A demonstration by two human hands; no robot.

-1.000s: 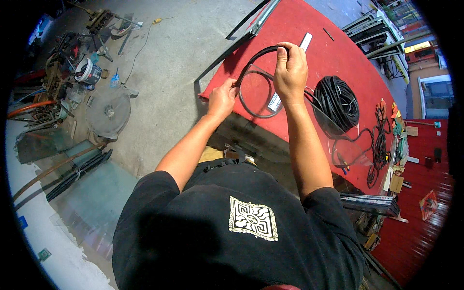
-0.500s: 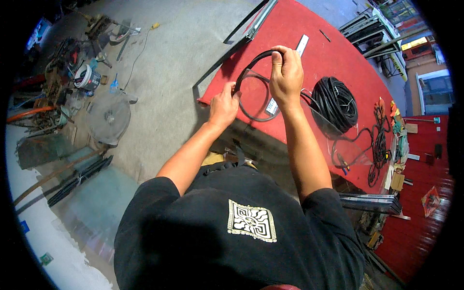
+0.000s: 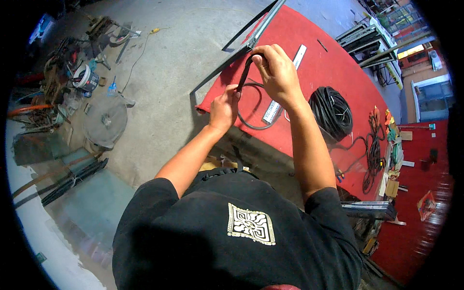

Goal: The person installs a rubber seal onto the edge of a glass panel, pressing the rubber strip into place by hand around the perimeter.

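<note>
A loop of black rubber strip [image 3: 251, 124] hangs between both hands above the red table [image 3: 338, 63]. My right hand [image 3: 276, 72] pinches the top of the strip, lifted near a grey metal frame bar [image 3: 261, 30] at the table's far edge. Lower down and to the left, my left hand [image 3: 223, 107] grips the same strip by its side. The bottom of the loop curves over a flat silver metal ruler [image 3: 282, 87] lying on the table.
A coil of black cable [image 3: 331, 112] lies to the right of the hands, with a tangle of wires and small tools [image 3: 377, 145] beyond it. On the concrete floor at left sit a round grey disc [image 3: 105, 121], scrap tools and a white bucket [image 3: 86, 77].
My right hand has lifted the strip higher toward the frame bar, pulling the round loop into a narrower, taller shape. My left hand stayed on the strip's side.
</note>
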